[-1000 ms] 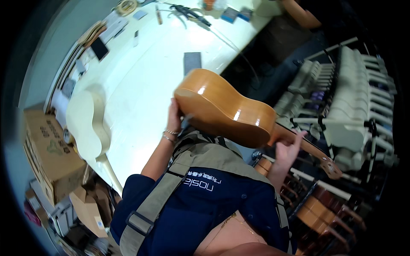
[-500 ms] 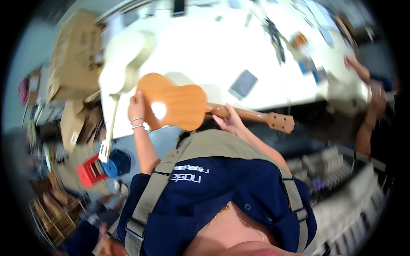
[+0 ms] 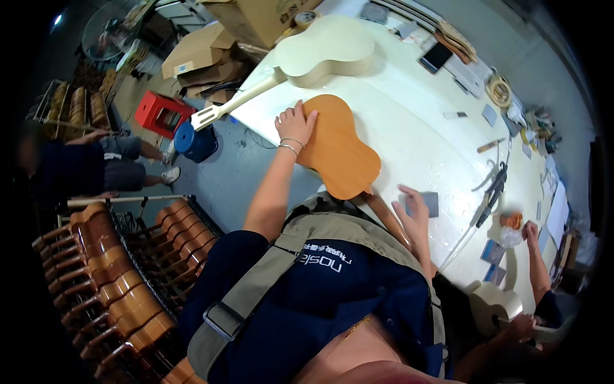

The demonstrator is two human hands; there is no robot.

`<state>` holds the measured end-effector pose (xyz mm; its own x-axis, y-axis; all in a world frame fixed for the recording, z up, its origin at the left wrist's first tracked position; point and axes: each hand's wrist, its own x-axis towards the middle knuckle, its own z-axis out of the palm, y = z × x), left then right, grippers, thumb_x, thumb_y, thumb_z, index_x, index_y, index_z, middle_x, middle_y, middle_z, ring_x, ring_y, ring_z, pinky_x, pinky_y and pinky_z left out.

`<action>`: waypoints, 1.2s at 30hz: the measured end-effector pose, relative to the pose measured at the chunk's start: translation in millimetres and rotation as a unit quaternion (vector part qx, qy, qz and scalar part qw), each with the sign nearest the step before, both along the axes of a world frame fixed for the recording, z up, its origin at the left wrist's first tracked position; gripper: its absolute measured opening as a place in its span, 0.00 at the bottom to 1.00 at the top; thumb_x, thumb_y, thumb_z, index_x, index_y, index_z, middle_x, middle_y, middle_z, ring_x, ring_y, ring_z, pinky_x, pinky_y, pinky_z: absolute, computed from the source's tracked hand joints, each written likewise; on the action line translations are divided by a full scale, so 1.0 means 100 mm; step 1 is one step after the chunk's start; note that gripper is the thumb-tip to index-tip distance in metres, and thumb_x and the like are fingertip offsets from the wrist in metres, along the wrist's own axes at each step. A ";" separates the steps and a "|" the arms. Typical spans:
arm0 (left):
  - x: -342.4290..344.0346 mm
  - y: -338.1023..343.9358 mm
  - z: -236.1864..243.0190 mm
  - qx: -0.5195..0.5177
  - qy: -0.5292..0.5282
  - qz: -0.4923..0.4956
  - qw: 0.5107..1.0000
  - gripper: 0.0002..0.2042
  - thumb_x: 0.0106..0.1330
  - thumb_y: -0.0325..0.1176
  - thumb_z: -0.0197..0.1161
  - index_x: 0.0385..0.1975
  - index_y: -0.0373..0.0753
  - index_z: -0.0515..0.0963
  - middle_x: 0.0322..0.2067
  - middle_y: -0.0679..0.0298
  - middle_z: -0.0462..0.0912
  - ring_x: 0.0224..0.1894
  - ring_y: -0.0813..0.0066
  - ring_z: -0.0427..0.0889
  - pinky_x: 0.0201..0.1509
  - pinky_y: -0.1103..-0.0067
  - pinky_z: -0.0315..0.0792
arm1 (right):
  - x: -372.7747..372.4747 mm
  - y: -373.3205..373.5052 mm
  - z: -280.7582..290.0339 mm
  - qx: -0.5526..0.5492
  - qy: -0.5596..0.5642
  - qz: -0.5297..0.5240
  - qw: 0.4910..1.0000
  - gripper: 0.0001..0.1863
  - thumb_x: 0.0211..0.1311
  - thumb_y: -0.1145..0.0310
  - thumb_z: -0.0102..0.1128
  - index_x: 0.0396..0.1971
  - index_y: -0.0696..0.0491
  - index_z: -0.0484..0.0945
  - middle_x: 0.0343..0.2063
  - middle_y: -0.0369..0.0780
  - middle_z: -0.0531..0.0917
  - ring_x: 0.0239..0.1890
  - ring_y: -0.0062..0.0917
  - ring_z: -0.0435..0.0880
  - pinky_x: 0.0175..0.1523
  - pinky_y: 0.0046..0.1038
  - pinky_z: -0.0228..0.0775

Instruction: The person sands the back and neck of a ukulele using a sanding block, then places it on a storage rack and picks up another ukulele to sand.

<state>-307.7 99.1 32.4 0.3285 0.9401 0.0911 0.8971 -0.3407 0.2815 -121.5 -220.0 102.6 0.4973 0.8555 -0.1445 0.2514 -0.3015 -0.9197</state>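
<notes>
A small ukulele point(image 3: 339, 144) with a glossy orange-brown body lies back up at the table's near edge, its neck point(image 3: 385, 214) slanting toward my right side. My left hand point(image 3: 296, 125) grips the rim of its wide end, thumb over the back and fingers at the side; a bracelet circles the wrist. My right hand point(image 3: 416, 217) is beside the neck with thumb and fingers apart, holding nothing. Just past those fingers lies a flat grey rectangular pad point(image 3: 433, 203). The headstock is hidden behind my right forearm and apron.
An unpainted cream guitar point(image 3: 326, 51) lies on the white table point(image 3: 409, 121), beyond the ukulele. A phone point(image 3: 435, 57), cable tool point(image 3: 492, 195) and pads point(image 3: 492, 251) lie farther right. Another person's hand point(image 3: 529, 232) is there. Stools point(image 3: 195, 141) and racked brown bodies point(image 3: 118, 275) stand left.
My view has swung, bringing the rack on the left into sight. My right hand has come off the ukulele's neck and opened. My left hand stays on the body.
</notes>
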 end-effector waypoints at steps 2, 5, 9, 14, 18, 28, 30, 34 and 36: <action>0.04 -0.01 -0.01 0.021 0.002 0.009 1.000 0.31 0.62 0.60 0.48 0.58 0.44 0.65 0.46 0.53 0.74 0.52 0.56 0.70 0.61 0.54 0.54 | 0.28 -0.09 -0.01 0.017 -0.279 0.065 0.958 0.33 0.38 0.69 0.72 0.51 0.50 0.73 0.58 0.43 0.69 0.63 0.40 0.63 0.64 0.44 0.53; 0.04 -0.04 0.02 0.027 -0.002 0.020 0.999 0.31 0.62 0.60 0.47 0.58 0.44 0.66 0.47 0.55 0.74 0.51 0.56 0.70 0.62 0.52 0.52 | 0.52 -0.28 -0.30 -0.129 -0.315 0.127 0.932 0.40 0.32 0.67 0.75 0.54 0.45 0.72 0.61 0.40 0.65 0.66 0.40 0.55 0.68 0.53 0.37; 0.07 -0.05 0.07 0.006 -0.016 0.030 0.999 0.30 0.62 0.60 0.46 0.57 0.45 0.66 0.47 0.56 0.74 0.51 0.57 0.70 0.61 0.52 0.53 | 0.62 -0.34 -0.64 -0.114 -0.332 0.132 0.927 0.42 0.31 0.62 0.75 0.56 0.41 0.71 0.58 0.38 0.68 0.65 0.39 0.58 0.67 0.56 0.34; 0.07 0.03 0.11 -0.015 -0.009 0.053 0.998 0.30 0.61 0.61 0.47 0.57 0.46 0.67 0.47 0.57 0.74 0.51 0.57 0.71 0.59 0.53 0.57 | 0.70 -0.13 -1.07 -0.063 -0.350 -0.051 0.933 0.39 0.37 0.58 0.73 0.57 0.44 0.70 0.55 0.40 0.71 0.60 0.39 0.64 0.65 0.55 0.40; 0.06 0.08 0.18 -0.047 -0.012 0.050 0.998 0.31 0.61 0.60 0.48 0.57 0.44 0.67 0.47 0.57 0.74 0.50 0.58 0.71 0.56 0.56 0.61 | 0.82 0.30 -1.34 -0.139 -0.399 -0.196 0.885 0.34 0.49 0.50 0.66 0.57 0.44 0.69 0.56 0.41 0.70 0.58 0.40 0.66 0.58 0.59 0.51; 0.05 0.07 0.25 -0.039 -0.011 0.021 0.999 0.31 0.62 0.59 0.47 0.55 0.41 0.68 0.43 0.54 0.75 0.43 0.57 0.76 0.40 0.65 0.73 | 0.65 0.54 -1.18 -0.180 -0.476 -0.183 0.841 0.34 0.52 0.40 0.55 0.57 0.41 0.66 0.53 0.36 0.71 0.58 0.34 0.66 0.57 0.52 0.57; 0.05 0.03 0.25 -0.050 -0.011 0.020 0.998 0.31 0.62 0.59 0.47 0.55 0.40 0.67 0.43 0.54 0.75 0.42 0.57 0.76 0.40 0.66 0.73 | 0.62 0.54 -1.18 -0.179 -0.486 -0.188 0.835 0.33 0.53 0.40 0.55 0.57 0.42 0.67 0.53 0.36 0.71 0.58 0.34 0.67 0.57 0.50 0.58; 0.00 0.01 0.27 -0.045 -0.010 0.018 0.999 0.31 0.62 0.58 0.47 0.55 0.39 0.67 0.42 0.53 0.75 0.41 0.57 0.77 0.39 0.66 0.74 | 0.58 0.56 -1.18 -0.163 -0.487 -0.201 0.834 0.32 0.54 0.42 0.55 0.56 0.42 0.67 0.52 0.36 0.72 0.57 0.33 0.68 0.57 0.47 0.59; -0.01 0.01 0.25 -0.023 -0.010 0.018 1.000 0.30 0.62 0.58 0.47 0.54 0.38 0.68 0.40 0.53 0.75 0.40 0.57 0.77 0.38 0.67 0.74 | 0.56 0.58 -1.16 -0.171 -0.485 -0.198 0.835 0.32 0.54 0.42 0.54 0.56 0.42 0.67 0.52 0.36 0.72 0.56 0.33 0.68 0.57 0.46 0.59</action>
<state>-308.8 100.4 57.3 0.2939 0.9544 0.0527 0.9025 -0.2952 0.3136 -65.5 -162.0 -13.0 0.7564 0.5875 0.2878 0.6457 -0.7409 -0.1846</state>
